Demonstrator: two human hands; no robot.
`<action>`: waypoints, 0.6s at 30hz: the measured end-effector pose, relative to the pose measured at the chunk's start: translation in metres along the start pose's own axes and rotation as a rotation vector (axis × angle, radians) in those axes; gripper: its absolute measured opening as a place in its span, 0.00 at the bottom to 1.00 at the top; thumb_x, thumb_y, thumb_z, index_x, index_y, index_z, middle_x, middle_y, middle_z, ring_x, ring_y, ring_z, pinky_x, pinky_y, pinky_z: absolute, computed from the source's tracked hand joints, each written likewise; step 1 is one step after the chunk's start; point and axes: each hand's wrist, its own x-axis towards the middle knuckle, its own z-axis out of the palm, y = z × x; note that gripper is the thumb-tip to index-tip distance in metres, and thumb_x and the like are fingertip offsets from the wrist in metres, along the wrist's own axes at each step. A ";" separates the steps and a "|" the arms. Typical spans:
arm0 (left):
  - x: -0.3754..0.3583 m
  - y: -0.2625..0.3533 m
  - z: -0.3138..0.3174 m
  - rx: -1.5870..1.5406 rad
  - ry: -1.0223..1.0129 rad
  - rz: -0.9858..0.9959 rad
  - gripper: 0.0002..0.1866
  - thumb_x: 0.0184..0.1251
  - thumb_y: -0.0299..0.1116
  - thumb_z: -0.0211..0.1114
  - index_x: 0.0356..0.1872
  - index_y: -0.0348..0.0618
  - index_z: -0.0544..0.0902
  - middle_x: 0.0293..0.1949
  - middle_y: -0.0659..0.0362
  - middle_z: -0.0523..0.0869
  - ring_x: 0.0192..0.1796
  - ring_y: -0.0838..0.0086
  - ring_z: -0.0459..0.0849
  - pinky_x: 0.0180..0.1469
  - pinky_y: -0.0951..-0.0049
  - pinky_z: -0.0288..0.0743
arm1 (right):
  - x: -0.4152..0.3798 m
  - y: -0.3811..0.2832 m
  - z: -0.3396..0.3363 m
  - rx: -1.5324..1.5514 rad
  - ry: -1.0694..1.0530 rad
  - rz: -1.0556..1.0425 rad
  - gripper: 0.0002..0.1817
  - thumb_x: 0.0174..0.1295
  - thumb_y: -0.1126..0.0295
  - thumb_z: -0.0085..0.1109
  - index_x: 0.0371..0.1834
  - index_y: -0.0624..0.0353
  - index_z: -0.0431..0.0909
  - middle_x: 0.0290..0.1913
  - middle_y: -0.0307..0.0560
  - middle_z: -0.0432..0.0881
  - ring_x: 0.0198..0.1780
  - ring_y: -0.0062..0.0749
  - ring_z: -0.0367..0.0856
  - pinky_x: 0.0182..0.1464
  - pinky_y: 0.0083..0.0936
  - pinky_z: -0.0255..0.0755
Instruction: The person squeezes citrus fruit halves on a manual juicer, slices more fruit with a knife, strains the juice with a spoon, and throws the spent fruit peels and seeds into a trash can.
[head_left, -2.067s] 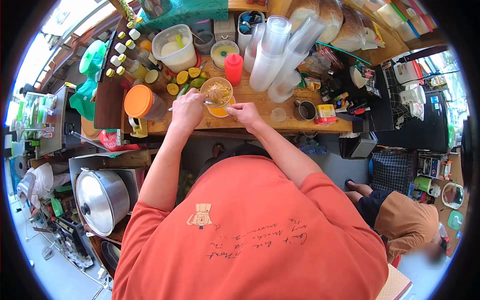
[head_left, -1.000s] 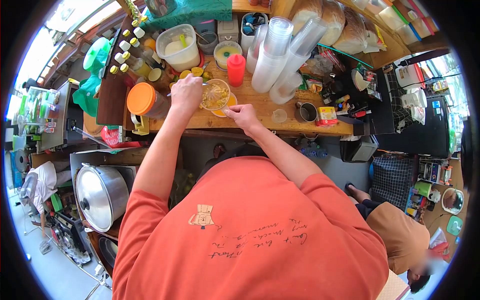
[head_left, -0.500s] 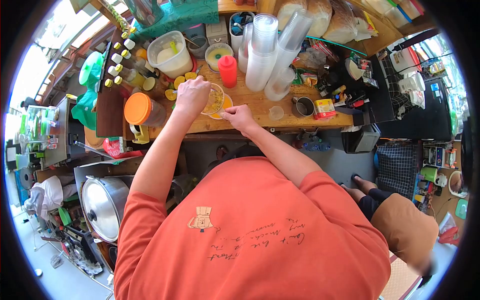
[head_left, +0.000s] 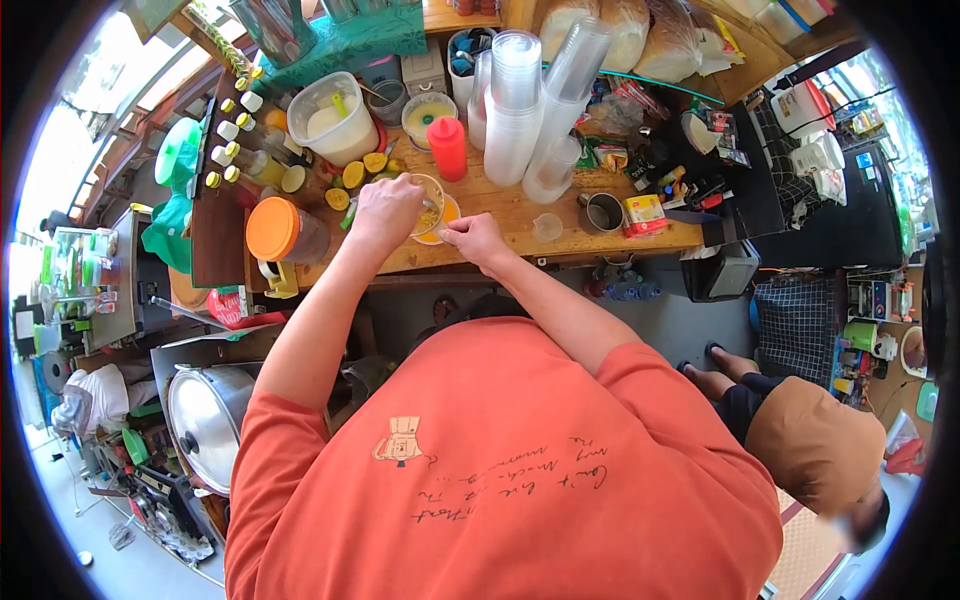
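Note:
My left hand (head_left: pixel 390 208) is curled over a round strainer (head_left: pixel 431 214) with yellow pulp in it. Its fingertips are hidden behind the hand, so what they grip cannot be made out. Partly beneath the strainer sits a bowl (head_left: pixel 424 240) holding orange-yellow liquid. Thumb and fingers of my right hand (head_left: pixel 477 242) pinch the near right edge of this bowl. Cut fruit halves (head_left: pixel 353 175) with yellow flesh lie just beyond my left hand. A red squeeze bottle (head_left: pixel 447 150) stands behind the bowl.
Tall stacks of clear plastic cups (head_left: pixel 512 130) rise behind my right hand. An orange-lidded jar (head_left: pixel 274 230) stands left of my left arm. A metal mug (head_left: pixel 603 213) and a white tub (head_left: pixel 335 125) are on the wooden counter (head_left: pixel 500 258). Another person (head_left: pixel 810 440) is at the right.
The whole view has shifted slightly. My left hand has moved a little at the strainer, and more of the cut fruit shows. My right hand stays at the bowl's edge.

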 end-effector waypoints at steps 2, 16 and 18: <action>-0.002 0.001 -0.001 0.003 0.006 0.018 0.07 0.58 0.28 0.62 0.35 0.46 0.86 0.37 0.53 0.84 0.42 0.56 0.87 0.42 0.55 0.79 | -0.002 0.001 0.000 -0.010 0.015 -0.006 0.12 0.58 0.68 0.72 0.39 0.66 0.89 0.28 0.42 0.88 0.29 0.19 0.80 0.35 0.25 0.74; -0.024 0.011 0.002 -0.057 0.135 -0.005 0.11 0.59 0.24 0.60 0.42 0.45 0.85 0.40 0.53 0.83 0.44 0.57 0.86 0.45 0.56 0.79 | 0.003 0.007 -0.005 0.189 -0.001 0.092 0.13 0.59 0.71 0.72 0.42 0.70 0.88 0.33 0.43 0.88 0.32 0.19 0.80 0.36 0.22 0.74; -0.024 0.017 0.005 -0.073 0.130 -0.070 0.12 0.60 0.24 0.59 0.44 0.44 0.84 0.41 0.53 0.83 0.45 0.57 0.86 0.46 0.55 0.79 | 0.003 0.009 -0.002 0.193 -0.011 0.095 0.13 0.59 0.71 0.72 0.42 0.70 0.88 0.33 0.42 0.88 0.32 0.18 0.80 0.36 0.21 0.74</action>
